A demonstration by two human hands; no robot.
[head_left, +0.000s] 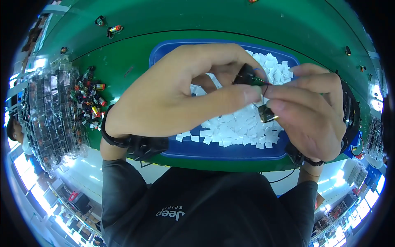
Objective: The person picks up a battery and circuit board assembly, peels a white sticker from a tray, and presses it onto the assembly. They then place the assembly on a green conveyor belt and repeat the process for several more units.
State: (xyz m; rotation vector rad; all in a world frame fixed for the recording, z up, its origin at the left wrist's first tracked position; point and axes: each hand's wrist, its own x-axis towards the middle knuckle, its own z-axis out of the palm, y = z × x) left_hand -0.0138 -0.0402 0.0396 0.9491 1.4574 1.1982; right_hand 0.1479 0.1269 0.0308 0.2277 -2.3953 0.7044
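Note:
My left hand (181,94) is closed, with thumb and fingers pinching a small black electronic part (245,75) that has a green circuit board at its edge. Thin dark red wires run from it toward my right hand (314,113). That hand is closed too, its thumb and fingertips gripping a small dark block (267,114) with gold-coloured edges. The block looks joined to the black part by the wires, though fingers hide part of the join. Both hands are held close together above a blue tray (222,153) of small white squares (234,129).
A heap of small parts with red, yellow and black pieces (94,99) lies left of the tray. Beyond it stand stacked clear plastic trays (49,107). A few loose parts (115,30) lie on the green table (193,18). Black straps with devices (148,147) sit at my wrists.

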